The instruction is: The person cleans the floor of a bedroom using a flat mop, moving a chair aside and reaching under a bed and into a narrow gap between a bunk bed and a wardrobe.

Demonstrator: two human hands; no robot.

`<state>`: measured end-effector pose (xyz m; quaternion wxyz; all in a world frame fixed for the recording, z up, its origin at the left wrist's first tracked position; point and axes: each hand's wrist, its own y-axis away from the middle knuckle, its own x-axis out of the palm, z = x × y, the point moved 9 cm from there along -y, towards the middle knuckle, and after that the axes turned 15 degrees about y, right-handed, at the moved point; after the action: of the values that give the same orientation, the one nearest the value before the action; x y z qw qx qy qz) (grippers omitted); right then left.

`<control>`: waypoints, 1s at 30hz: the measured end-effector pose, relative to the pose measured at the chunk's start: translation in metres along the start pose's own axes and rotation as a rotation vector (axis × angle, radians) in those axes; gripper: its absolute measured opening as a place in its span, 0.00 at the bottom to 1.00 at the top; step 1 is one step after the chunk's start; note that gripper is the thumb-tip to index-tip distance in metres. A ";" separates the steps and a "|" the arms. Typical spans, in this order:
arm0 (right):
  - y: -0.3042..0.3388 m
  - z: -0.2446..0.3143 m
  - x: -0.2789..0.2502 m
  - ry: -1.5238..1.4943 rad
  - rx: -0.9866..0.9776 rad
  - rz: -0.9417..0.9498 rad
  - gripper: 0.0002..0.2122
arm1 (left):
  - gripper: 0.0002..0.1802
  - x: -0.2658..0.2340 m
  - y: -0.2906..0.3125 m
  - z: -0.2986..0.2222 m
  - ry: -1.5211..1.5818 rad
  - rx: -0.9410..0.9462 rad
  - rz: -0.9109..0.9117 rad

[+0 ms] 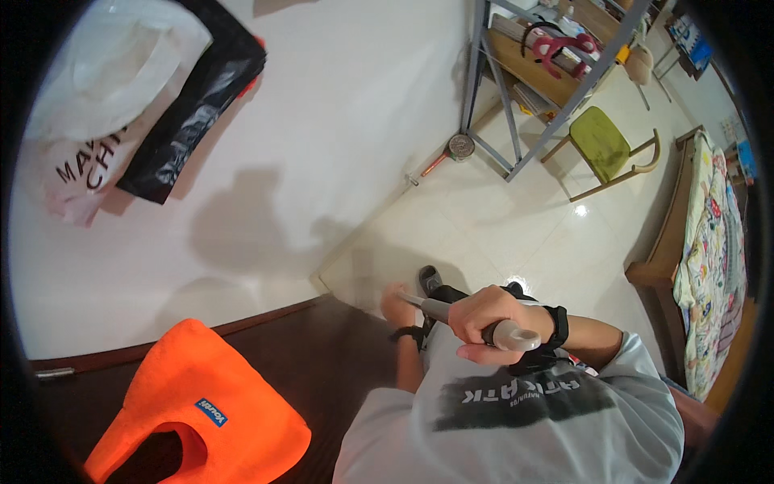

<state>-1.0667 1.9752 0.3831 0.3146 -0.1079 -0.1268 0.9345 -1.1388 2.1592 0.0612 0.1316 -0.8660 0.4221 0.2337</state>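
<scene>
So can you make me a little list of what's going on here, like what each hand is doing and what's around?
right hand: right hand closed around a grey handle of a long stick
left hand: left hand lower on the same stick, grip hard to see
wrists: black bands on both
near bottom left: orange cloth on a dark wooden surface
wall: white bag and black bag hanging
floor: shiny pale tiles
farther off: green chair, metal shelf, bed with patterned cover
</scene>
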 end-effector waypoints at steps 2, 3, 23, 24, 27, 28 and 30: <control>0.020 0.003 -0.009 0.010 0.052 0.022 0.15 | 0.15 0.017 0.010 0.014 0.096 -0.022 0.081; 0.033 0.004 -0.015 0.009 0.047 0.011 0.15 | 0.15 0.025 0.018 0.017 0.091 -0.014 0.087; 0.305 0.141 -0.219 0.317 0.300 -1.041 0.15 | 0.05 0.342 0.200 -0.247 0.110 0.293 0.972; 0.305 0.143 -0.219 0.327 0.256 -1.018 0.15 | 0.05 0.344 0.200 -0.249 0.068 0.303 1.006; 0.290 0.148 -0.218 0.358 0.156 -0.956 0.15 | 0.05 0.335 0.185 -0.252 0.052 0.350 0.987; 0.281 0.151 -0.216 0.378 0.107 -0.915 0.16 | 0.05 0.328 0.174 -0.254 0.079 0.382 0.937; 0.270 0.144 -0.217 0.330 0.128 -0.955 0.16 | 0.05 0.317 0.146 -0.256 0.107 0.409 0.870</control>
<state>-1.0899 1.6093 0.4630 0.7285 -0.1644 -0.0530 0.6629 -1.0099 1.7493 0.1123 0.1671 -0.5762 0.7886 0.1344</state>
